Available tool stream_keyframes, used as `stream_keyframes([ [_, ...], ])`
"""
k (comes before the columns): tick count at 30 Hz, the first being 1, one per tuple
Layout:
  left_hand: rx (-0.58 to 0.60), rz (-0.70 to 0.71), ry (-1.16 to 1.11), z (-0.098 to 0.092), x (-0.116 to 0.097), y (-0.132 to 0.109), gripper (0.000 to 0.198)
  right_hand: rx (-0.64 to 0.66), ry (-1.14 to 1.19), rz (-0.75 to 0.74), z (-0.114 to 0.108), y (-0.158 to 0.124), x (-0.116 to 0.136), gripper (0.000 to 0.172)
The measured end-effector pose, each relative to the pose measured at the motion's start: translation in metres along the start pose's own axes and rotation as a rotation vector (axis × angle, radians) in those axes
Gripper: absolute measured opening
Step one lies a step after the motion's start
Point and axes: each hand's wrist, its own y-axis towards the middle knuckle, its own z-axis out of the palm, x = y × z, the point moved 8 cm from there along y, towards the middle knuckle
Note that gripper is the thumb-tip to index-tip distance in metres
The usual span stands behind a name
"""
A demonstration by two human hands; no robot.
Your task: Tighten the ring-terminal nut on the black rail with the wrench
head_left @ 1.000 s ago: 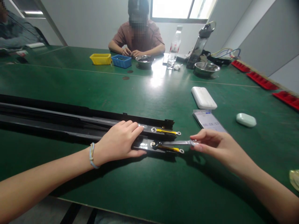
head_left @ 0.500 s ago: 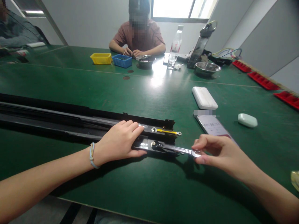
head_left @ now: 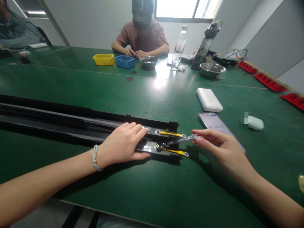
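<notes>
Two long black metal rails [head_left: 54, 125] lie side by side on the table. My left hand [head_left: 124, 141] presses over them near their right end, fingers wrapped across the far rail and thumb on the near one. In my right hand [head_left: 219, 147] the fingers pinch the handle end of a silver wrench [head_left: 178, 140]. Its dark ring end sits around a bolt [head_left: 157, 146] on the near rail, and the handle slants up to the right. A yellow wire with ring terminals [head_left: 174, 152] runs from under that bolt; another yellow wire [head_left: 171, 134] lies on the far rail.
Right of the rails are a phone [head_left: 215, 121], a white power bank [head_left: 209, 99] and a pale green case [head_left: 256, 123]. Farther back stand yellow [head_left: 104, 60] and blue bins [head_left: 125, 62], steel bowls [head_left: 212, 70] and bottles [head_left: 178, 47]. A person sits opposite; another is at far left.
My right hand has moved away from me and slightly left, swinging the wrench handle toward the far rail. The near yellow wire is now uncovered. My left hand stays in place.
</notes>
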Motion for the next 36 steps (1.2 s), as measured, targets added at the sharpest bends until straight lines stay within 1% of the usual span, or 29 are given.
stream_keyframes([
  [5,-0.001,-0.003,0.001,0.001,0.0,0.0,0.058,0.035,-0.012,-0.01,-0.001,0.002,0.003,0.029],
  [8,-0.005,-0.002,-0.001,0.001,0.0,0.0,0.058,0.113,-0.022,-0.023,0.001,-0.001,0.007,0.025],
  [12,-0.013,0.0,0.0,0.0,0.0,0.001,0.059,0.225,-0.02,-0.09,0.009,-0.01,0.013,0.025],
  [16,-0.015,0.001,0.001,0.0,0.001,0.001,0.059,0.269,-0.012,-0.131,0.015,-0.016,0.017,0.024],
  [23,-0.029,0.005,-0.004,0.0,0.001,0.001,0.059,0.24,-0.045,-0.138,0.012,-0.015,0.018,0.026],
  [29,-0.015,0.001,0.002,0.001,-0.002,0.001,0.059,0.098,-0.097,-0.1,0.001,-0.007,0.015,0.031],
  [36,-0.013,0.001,0.006,0.002,-0.001,0.0,0.059,-0.012,-0.123,-0.123,-0.002,-0.002,0.007,0.024],
])
